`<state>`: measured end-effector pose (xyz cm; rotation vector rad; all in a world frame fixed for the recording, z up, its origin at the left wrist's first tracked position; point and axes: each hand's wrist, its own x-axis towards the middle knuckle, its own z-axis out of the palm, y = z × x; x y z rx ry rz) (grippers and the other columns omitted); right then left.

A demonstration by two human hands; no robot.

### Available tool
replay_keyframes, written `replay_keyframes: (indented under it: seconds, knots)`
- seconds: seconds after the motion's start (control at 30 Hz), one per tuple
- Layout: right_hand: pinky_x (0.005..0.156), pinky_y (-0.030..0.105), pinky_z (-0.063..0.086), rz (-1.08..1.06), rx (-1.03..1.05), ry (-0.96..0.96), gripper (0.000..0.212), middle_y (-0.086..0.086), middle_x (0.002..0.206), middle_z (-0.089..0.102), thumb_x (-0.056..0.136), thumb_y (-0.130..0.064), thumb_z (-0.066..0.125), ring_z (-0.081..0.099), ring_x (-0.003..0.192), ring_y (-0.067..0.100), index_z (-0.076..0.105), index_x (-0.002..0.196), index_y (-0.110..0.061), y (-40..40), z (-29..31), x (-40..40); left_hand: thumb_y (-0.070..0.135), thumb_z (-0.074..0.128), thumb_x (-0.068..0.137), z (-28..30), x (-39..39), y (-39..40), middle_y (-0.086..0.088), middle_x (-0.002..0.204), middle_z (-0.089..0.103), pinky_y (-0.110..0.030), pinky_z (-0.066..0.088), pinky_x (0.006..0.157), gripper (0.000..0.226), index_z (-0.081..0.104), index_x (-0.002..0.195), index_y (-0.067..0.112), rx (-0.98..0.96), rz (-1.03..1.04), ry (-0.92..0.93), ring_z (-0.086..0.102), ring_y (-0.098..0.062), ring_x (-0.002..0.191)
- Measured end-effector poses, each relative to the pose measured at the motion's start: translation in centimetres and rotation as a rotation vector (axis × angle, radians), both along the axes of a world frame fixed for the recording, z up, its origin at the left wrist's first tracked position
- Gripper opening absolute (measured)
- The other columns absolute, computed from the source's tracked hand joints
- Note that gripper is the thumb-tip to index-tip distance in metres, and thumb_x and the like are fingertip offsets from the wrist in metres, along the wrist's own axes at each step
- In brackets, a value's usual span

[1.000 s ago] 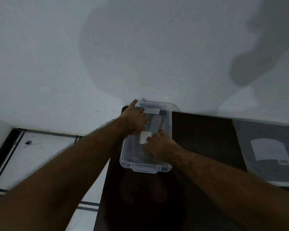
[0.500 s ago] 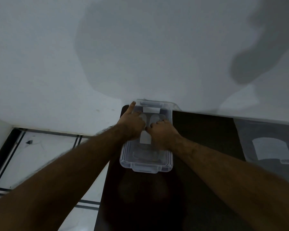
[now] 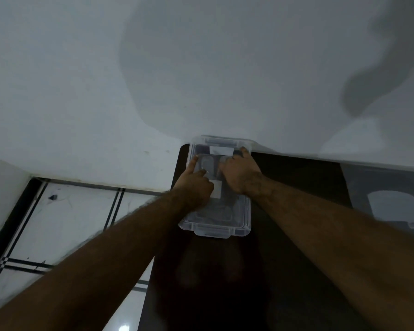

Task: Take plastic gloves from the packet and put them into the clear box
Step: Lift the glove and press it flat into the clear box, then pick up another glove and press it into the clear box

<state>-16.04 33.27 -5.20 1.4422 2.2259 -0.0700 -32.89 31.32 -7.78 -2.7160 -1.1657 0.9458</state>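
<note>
Nearest the wearer, two bare forearms are stretched forward over the dark table (image 3: 296, 182). Just ahead of the wrists the near handle of the clear box (image 3: 213, 231) is seen, with the box running away from the hands toward the white wall (image 3: 201, 68).

Both hands are lowered into the box, side by side and a little apart. The left hand (image 3: 196, 185) is curled loosely, knuckles up, with a finger extended along the left wall. The right hand (image 3: 239, 174) is spread flat, its fingertips near the far right corner. Neither is clamped on anything that can be made out; both appear to be pressing downward.

Beneath and between the hands the plastic gloves (image 3: 209, 163) are seen as a thin clear layer inside the box, with a white patch (image 3: 216, 189) lying between the wrists. Well off to the right of the right hand, the packet (image 3: 392, 201) lies flat on the table.

The step is judged to be flattening the gloves into the box. A risk is judged from the film's lightness: it may cling to the skin and be dragged out when the hands are lifted. The box, standing close to the table's left edge, could also be nudged sideways by uneven pressure.
</note>
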Motion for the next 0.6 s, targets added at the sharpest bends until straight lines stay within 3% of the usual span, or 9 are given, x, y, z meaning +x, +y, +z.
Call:
replay_keyframes:
  seconds: [0.17, 0.33, 0.47, 0.6]
  knots:
    - [0.13, 0.061, 0.008, 0.026, 0.075, 0.1, 0.045, 0.007, 0.141, 0.064, 0.098, -0.034, 0.057, 0.054, 0.136, 0.027, 0.057, 0.142, -0.021, -2.5, 1.5, 1.9, 0.034, 0.05, 0.106, 1.9, 0.6, -1.2, -0.005, 0.155, 0.059, -0.074, -0.012, 0.124, 0.042, 0.063, 0.144, 0.021, -0.013, 0.076, -0.046, 0.035, -0.029, 0.158]
    - [0.13, 0.055, 0.011, 0.016, 0.243, 0.376, 0.044, 0.008, 0.139, 0.066, 0.093, -0.029, 0.063, 0.053, 0.139, 0.028, 0.061, 0.136, -0.019, -9.1, 3.6, 6.8, 0.026, 0.051, 0.1, 6.4, 3.2, -6.4, -0.003, 0.147, 0.065, -0.066, -0.011, 0.127, 0.044, 0.061, 0.143, 0.023, 0.003, 0.194, -0.221, 0.04, -0.026, 0.155]
    - [0.131, 0.049, 0.013, 0.006, 0.351, 0.534, 0.039, 0.006, 0.142, 0.066, 0.098, -0.023, 0.057, 0.051, 0.143, 0.026, 0.065, 0.136, -0.018, -17.6, 3.6, 13.1, 0.033, 0.055, 0.101, 8.8, 7.1, -13.7, -0.003, 0.13, 0.071, -0.062, 0.007, 0.131, 0.039, 0.062, 0.138, 0.025, -0.008, 0.203, -0.338, 0.057, -0.025, 0.137]
    - [0.13, 0.044, 0.012, -0.049, 0.284, 0.554, 0.036, 0.005, 0.14, 0.068, 0.099, -0.021, 0.058, 0.054, 0.141, 0.026, 0.068, 0.133, -0.018, -27.6, 2.6, 20.2, 0.036, 0.048, 0.104, 8.5, 12.1, -21.0, 0.004, 0.108, 0.073, -0.051, 0.029, 0.125, 0.014, 0.061, 0.108, 0.031, -0.066, 0.182, -0.554, 0.065, -0.021, 0.114]
